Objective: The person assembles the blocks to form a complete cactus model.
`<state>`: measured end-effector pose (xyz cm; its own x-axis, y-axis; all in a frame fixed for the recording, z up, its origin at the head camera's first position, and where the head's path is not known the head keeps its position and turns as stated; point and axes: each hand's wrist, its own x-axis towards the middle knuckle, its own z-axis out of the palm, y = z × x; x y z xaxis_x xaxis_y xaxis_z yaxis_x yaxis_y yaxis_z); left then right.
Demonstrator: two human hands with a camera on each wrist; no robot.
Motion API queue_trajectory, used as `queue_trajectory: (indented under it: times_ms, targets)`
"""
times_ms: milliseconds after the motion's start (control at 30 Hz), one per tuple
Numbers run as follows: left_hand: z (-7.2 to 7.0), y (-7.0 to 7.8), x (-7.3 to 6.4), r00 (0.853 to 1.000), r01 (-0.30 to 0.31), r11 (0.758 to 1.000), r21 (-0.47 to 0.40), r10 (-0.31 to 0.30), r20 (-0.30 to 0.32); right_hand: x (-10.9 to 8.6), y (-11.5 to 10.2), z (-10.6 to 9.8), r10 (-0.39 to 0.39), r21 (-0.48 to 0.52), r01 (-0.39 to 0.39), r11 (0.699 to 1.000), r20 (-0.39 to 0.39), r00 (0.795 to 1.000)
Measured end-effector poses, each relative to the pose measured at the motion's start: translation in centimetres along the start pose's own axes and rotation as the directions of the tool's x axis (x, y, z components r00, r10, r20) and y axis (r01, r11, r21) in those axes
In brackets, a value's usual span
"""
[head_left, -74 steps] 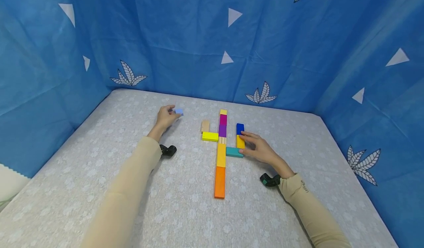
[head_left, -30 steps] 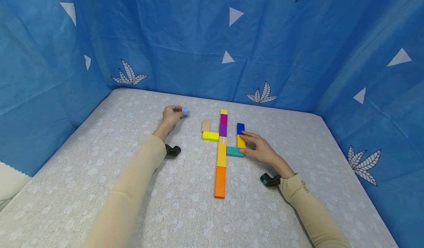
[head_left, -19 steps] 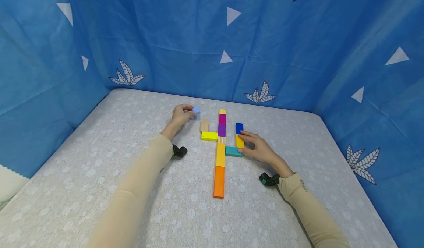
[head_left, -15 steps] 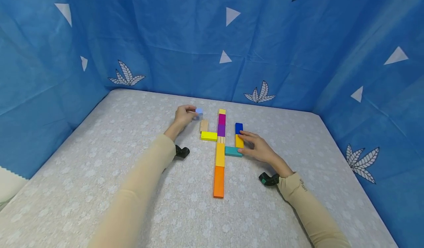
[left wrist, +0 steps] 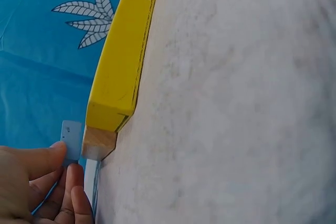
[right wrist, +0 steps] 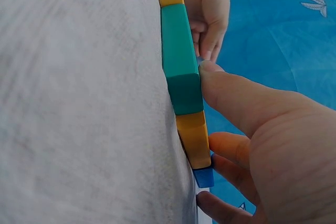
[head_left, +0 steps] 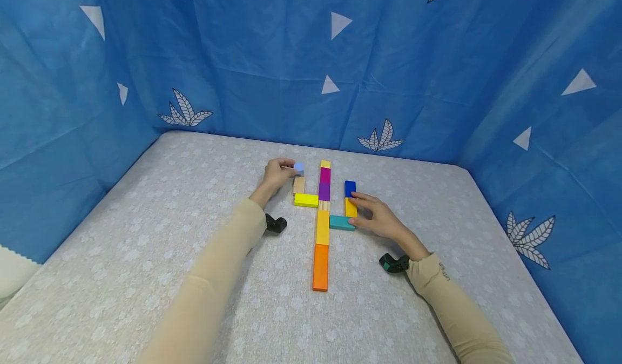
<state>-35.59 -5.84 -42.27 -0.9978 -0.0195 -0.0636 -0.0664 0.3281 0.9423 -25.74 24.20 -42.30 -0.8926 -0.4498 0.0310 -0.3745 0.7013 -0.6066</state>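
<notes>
My left hand (head_left: pixel 277 174) pinches a light-blue block (head_left: pixel 298 168) between thumb and fingers, just past the far end of a natural-wood block (head_left: pixel 298 185). Nearer to me, a bright yellow block (head_left: pixel 306 200) runs from that wood block to the central line. Over on the right, my right hand (head_left: pixel 381 219) rests with relaxed fingers beside a teal block (head_left: pixel 342 222) and an amber block (head_left: pixel 350 207). Its thumb lies at the teal block's edge in the right wrist view. Beyond the amber block lies a dark blue block (head_left: pixel 350 188).
The central line holds an orange block (head_left: pixel 320 268), a golden block (head_left: pixel 323 227), a purple block (head_left: pixel 324 191), a magenta block (head_left: pixel 325 175) and others. A patterned cloth covers the table (head_left: pixel 146 256). Blue curtains (head_left: pixel 272 56) hang behind and at both sides.
My left hand has carried the light-blue block rightward, from open cloth on the left to the wood block's far end. My right hand stays in place.
</notes>
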Motion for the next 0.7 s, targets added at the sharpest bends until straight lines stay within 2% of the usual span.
queue_trajectory:
  times_ms: [400, 700]
  targets:
    - [0.31, -0.60, 0.08, 1.000, -0.028, 0.999, 0.031, 0.028, 0.010, 0.01, -0.08, 0.07, -0.003, 0.005, 0.003, 1.000, 0.001, 1.000]
    - [0.47, -0.50, 0.02, 0.999, -0.047, 0.997, 0.067, 0.045, 0.025, -0.05, -0.14, -0.04, -0.017, 0.004, 0.017, 1.000, -0.006, 1.000]
